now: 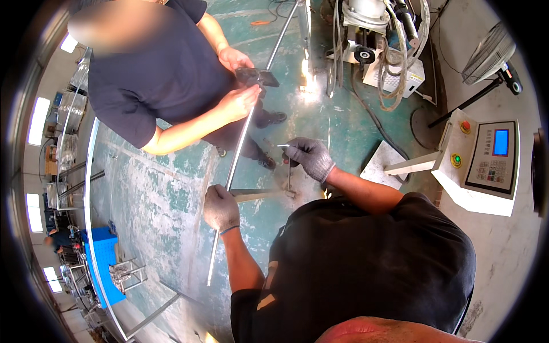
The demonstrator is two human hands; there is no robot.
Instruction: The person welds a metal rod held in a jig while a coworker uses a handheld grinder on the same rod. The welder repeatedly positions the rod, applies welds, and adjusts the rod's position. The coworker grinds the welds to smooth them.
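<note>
A long thin shiny metal tube (242, 137) runs slantwise from the top of the view down to a free end at the lower left. My left hand (222, 208), in a grey glove, is closed around it near that end. My right hand (311, 159), gloved too, is closed in a pinch on a small thin light-coloured piece (283, 145); its exact kind is not clear. Across the tube, a co-worker in a dark shirt (151, 86) has both bare hands at a dark flat block (257, 77) beside the tube.
A narrow support bar (254, 195) stands under the tube by my left hand. At the right is a control panel (492, 154) on a post, with a fan (490, 54) behind. Machinery with hoses (372, 34) fills the top right. A blue bin (104, 263) stands far left.
</note>
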